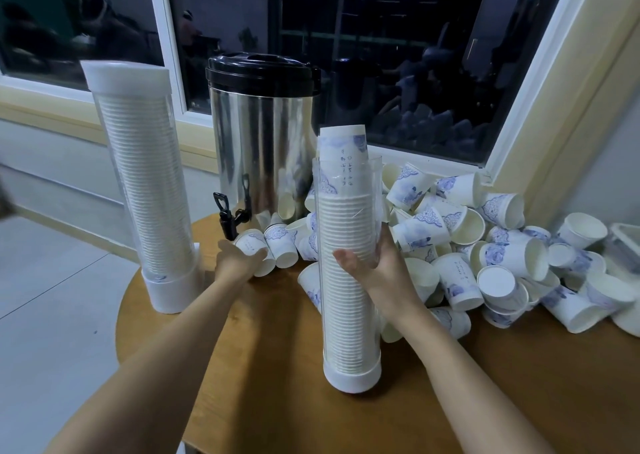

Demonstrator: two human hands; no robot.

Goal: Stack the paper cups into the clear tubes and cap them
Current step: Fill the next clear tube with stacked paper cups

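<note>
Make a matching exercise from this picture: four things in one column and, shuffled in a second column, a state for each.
Column one
1. left clear plastic tube
2. middle clear plastic tube
3. shiny steel drink urn
4. left hand

Column two
A. wears a black lid
B. closed with a white cap
C. uncapped, stacked paper cups poke above its rim
D. touches a loose paper cup

Pairs: 1-B, 2-C, 3-A, 4-D.

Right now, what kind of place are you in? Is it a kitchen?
Probably an office drinks corner, not a kitchen: a steel urn with a tap stands on a wooden table by a window, beside a heap of paper cups and clear tubes for stacking them.
</note>
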